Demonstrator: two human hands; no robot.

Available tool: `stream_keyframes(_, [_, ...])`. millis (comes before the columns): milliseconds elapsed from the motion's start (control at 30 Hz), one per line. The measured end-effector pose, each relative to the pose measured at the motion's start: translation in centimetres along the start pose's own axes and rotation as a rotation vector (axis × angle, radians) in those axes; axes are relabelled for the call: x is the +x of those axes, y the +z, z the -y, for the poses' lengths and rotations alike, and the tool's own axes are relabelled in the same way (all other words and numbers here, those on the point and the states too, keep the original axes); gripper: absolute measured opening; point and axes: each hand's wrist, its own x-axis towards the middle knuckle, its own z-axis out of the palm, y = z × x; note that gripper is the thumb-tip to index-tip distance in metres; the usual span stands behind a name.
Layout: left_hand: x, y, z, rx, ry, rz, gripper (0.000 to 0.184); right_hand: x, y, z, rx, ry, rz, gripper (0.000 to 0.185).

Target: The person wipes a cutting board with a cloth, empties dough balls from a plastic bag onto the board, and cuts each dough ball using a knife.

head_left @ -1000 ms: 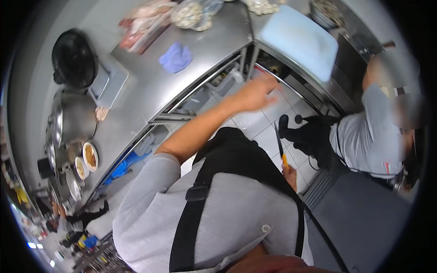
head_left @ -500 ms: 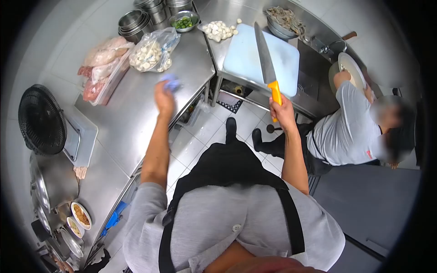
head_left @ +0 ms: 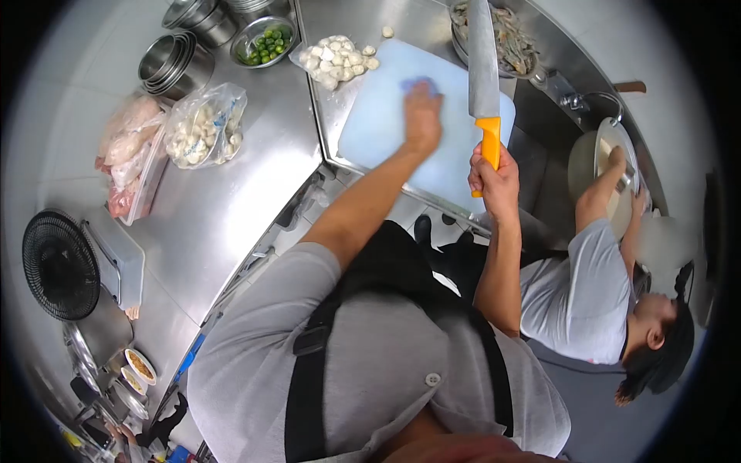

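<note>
My right hand (head_left: 496, 179) is wrapped round the yellow handle of a large kitchen knife (head_left: 484, 65). The blade points up and away, raised over the right side of a pale blue cutting board (head_left: 378, 116). On the board's far part lies my left hand (head_left: 423, 119), blurred by motion, with a bluish-purple cloth (head_left: 419, 83) under its fingers, pressed to the surface. Just left of the board is an open plastic bag of white, round balls (head_left: 333, 60), which look like fish balls or mushrooms. One loose white ball (head_left: 387, 32) sits at the board's far edge.
A bowl of shrimp (head_left: 505, 38) stands behind the board. Left are a bowl of green limes (head_left: 266, 46), another bag of white balls (head_left: 203, 127), a tub of raw meat (head_left: 143, 181), and metal pots (head_left: 176, 65). At right, a co-worker (head_left: 587, 301) handles a pot at the sink.
My left hand has moved right with the cloth, from above the steel counter onto the cutting board. My body has shifted closer to the board. The knife now points more upright.
</note>
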Motion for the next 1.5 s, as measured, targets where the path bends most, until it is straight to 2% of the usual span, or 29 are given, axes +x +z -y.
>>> stream_keyframes(33, [0.1,2.6,-1.1,-0.089,0.016,0.039,0.04,1.3,0.0,0.2,-0.001,-0.006,0.015,0.008])
stream_keyframes(100, [-0.6,3.8,-3.7,-0.386,0.145,0.317,0.035,4.0,0.1,0.9,-0.003,-0.021,0.044,0.008])
stream_keyframes(167, [-0.1,1.0,-3.4,-0.514,0.025,0.445,0.035,6.0,0.3,1.6,0.019,-0.032,0.05,0.008])
stream_keyframes(200, [0.5,0.6,-1.5,-0.481,0.024,0.443,0.035,6.6,0.3,2.1,0.024,-0.035,0.045,0.008])
stream_keyframes(233, [2.6,-2.3,-0.2,-0.147,0.25,0.318,0.034,7.1,0.3,2.5,0.029,-0.039,0.033,0.009])
stream_keyframes(267, [5.2,-4.5,2.0,-0.127,0.349,0.159,0.034,7.1,0.3,3.0,0.041,-0.04,0.022,0.008])
stream_keyframes(300, [6.9,-4.9,4.6,-0.004,0.256,0.129,0.051,6.9,0.2,3.0,0.043,-0.035,0.014,0.008])
stream_keyframes(333, [7.9,-5.4,5.5,0.033,0.164,0.092,0.058,6.7,0.0,3.2,0.04,-0.033,0.01,0.008])
stream_keyframes(367, [7.8,-6.2,5.2,0.007,0.209,0.187,0.055,6.7,-0.2,3.4,0.033,-0.043,0.014,0.008])
stream_keyframes(433, [4.6,-4.3,5.0,0.042,0.388,0.111,0.041,6.1,-0.2,3.1,0.029,-0.027,-0.027,0.007])
stream_keyframes(500, [-0.6,-3.4,2.4,-0.208,0.41,0.266,0.042,5.6,-0.4,2.9,0.044,-0.028,-0.036,0.007])
stream_keyframes(600, [-6.8,-6.6,-3.3,-0.5,0.47,0.437,0.034,4.0,0.1,2.6,-0.009,-0.04,-0.102,0.006])
stream_keyframes(633, [-7.8,-7.6,-4.0,-0.586,0.49,0.529,0.033,3.1,0.3,2.5,-0.032,-0.038,-0.127,0.005])
stream_keyframes(733, [-5.9,-10.8,-3.3,-0.75,0.361,0.553,0.034,-0.2,1.1,3.0,-0.084,-0.022,-0.197,0.005])
stream_keyframes(833, [0.9,-10.1,1.2,-0.43,0.209,0.205,0.051,-3.9,1.9,2.6,-0.077,0.028,-0.27,0.006])
stream_keyframes(900, [5.4,-8.1,3.2,-0.141,0.121,0.018,0.05,-6.1,2.2,2.4,-0.093,0.063,-0.288,0.006])
stream_keyframes(1000, [8.7,-1.9,5.4,0.058,0.108,0.073,0.045,-8.2,1.5,1.8,-0.083,0.049,-0.296,0.007])
stream_keyframes(1067, [8.9,2.4,3.5,-0.059,0.118,0.074,0.037,-8.5,0.6,2.1,-0.084,0.04,-0.301,0.008])
stream_keyframes(1100, [8.1,5.4,2.4,-0.057,0.206,0.036,0.029,-8.2,-0.2,2.3,-0.089,0.03,-0.291,0.007])
stream_keyframes(1133, [6.8,6.7,0.4,-0.144,0.236,0.169,0.025,-7.7,-1.1,2.4,-0.089,0.023,-0.279,0.007])
stream_keyframes(1200, [1.0,5.6,-3.6,-0.263,0.502,0.234,0.026,-6.6,-2.9,2.2,-0.108,0.017,-0.25,0.009])
stream_keyframes(1233, [-1.7,3.5,-4.8,-0.295,0.588,0.347,0.028,-5.8,-3.5,2.1,-0.15,0.013,-0.252,0.009])
stream_keyframes(1267, [-4.1,0.2,-5.5,-0.331,0.585,0.494,0.032,-5.2,-4.0,1.9,-0.19,0.012,-0.253,0.01])
stream_keyframes(1300, [-5.4,-3.4,-5.1,-0.358,0.57,0.546,0.036,-4.4,-4.4,1.7,-0.227,0.005,-0.254,0.011])
stream_keyframes(1333, [-6.3,-6.7,-4.2,-0.386,0.551,0.602,0.04,-4.0,-4.9,2.1,-0.254,0.021,-0.185,0.03])
stream_keyframes(1433, [-7.7,-13.7,-1.5,-0.652,0.026,0.639,0.037,-1.8,-1.7,1.2,-0.54,-0.395,-0.246,0.049])
stream_keyframes(1500, [-5.5,-15.5,-3.6,-1.064,-0.709,0.301,0.033,0.2,0.6,-1.0,-0.622,-0.545,-0.219,0.061])
